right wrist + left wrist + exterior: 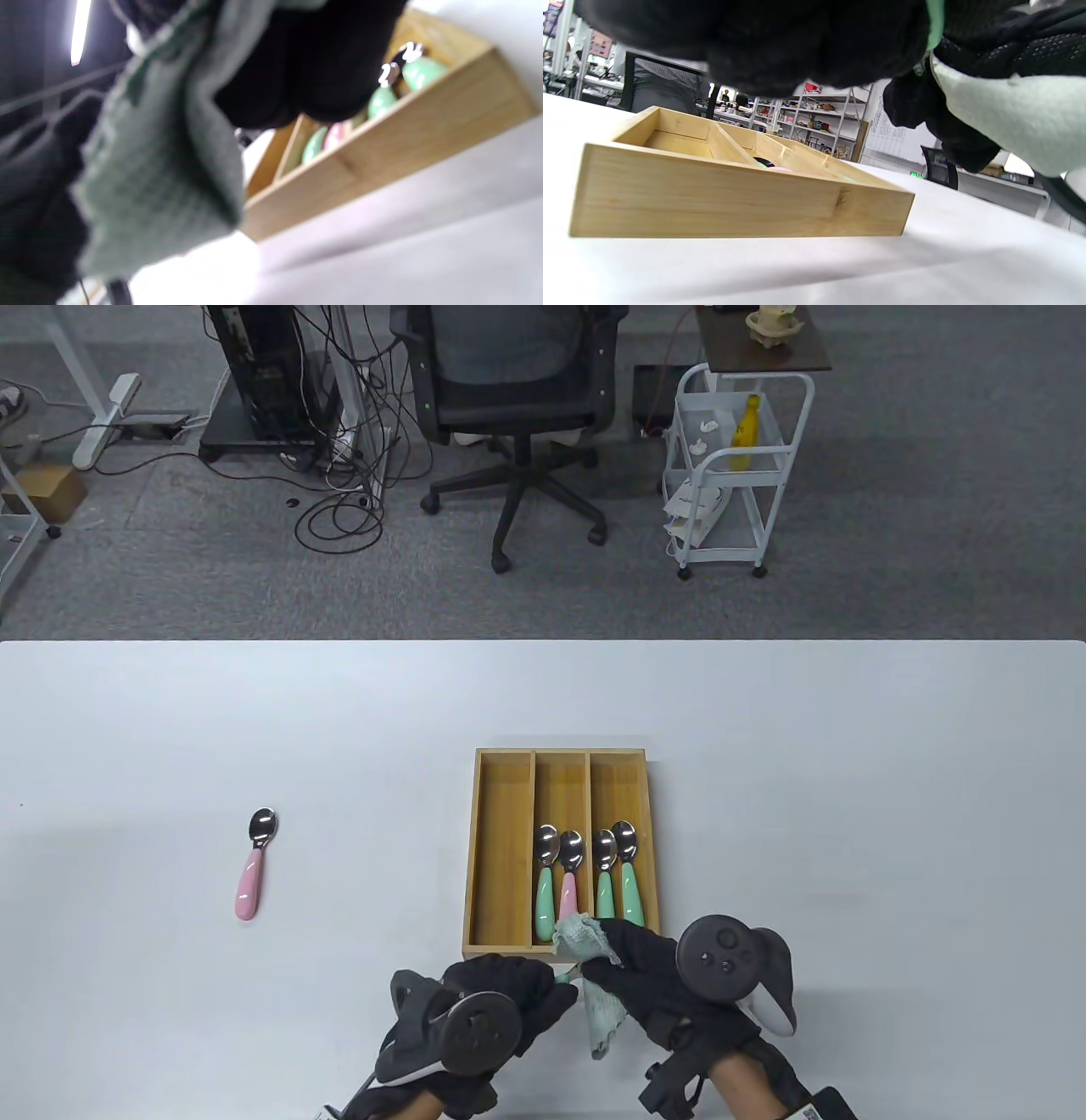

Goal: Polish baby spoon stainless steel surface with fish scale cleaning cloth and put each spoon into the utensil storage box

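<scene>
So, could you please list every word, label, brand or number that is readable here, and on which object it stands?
No text reads clearly.
Yellow bottle on the white cart: dark print, too small.
Whiteboard in the left wrist view: writing, too blurred.
Spoons, cloth, wooden box: none visible.

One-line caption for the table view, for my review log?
Both gloved hands hold a green cloth beside a bamboo box with four spoons; one pink-handled spoon remains on the table.
</scene>
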Motion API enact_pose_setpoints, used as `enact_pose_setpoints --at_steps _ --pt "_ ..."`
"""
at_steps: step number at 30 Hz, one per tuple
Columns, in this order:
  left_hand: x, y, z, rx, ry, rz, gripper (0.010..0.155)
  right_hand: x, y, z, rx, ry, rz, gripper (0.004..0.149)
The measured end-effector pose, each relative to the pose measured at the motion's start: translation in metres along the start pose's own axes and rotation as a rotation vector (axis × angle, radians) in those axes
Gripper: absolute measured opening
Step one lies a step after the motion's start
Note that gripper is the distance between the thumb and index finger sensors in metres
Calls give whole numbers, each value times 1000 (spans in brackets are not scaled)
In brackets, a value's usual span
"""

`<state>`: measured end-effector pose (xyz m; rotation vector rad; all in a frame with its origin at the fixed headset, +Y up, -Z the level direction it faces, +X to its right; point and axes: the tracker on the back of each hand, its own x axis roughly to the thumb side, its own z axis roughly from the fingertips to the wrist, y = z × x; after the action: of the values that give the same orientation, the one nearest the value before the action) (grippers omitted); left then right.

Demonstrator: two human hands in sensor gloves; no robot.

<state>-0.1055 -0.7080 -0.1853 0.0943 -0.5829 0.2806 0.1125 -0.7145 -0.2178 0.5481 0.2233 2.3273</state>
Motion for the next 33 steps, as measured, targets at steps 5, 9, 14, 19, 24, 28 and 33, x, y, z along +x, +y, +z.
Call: enact_pose_setpoints --at_steps 5,9,14,19,24,28,33 --pt "9 -7 -1 -79 -45 -111 43 8 8 -3 125 -36 261 45" --pt "7 -8 -1 -49 -5 -41 43 10 5 -1 29 -33 269 44" --pt "6 -6 0 27 43 59 44 9 -5 4 -122 -26 159 44" --pt "8 -5 1 96 87 148 44 7 -13 9 -253 4 3 46" --pt "10 -1 -1 131 114 229 44 -1 -14 11 -308 79 -279 45" --pt "7 3 -2 135 92 153 43 -1 -12 10 -291 69 -211 44" --pt "3 2 -1 94 28 13 43 0 -8 3 -130 1 -24 44"
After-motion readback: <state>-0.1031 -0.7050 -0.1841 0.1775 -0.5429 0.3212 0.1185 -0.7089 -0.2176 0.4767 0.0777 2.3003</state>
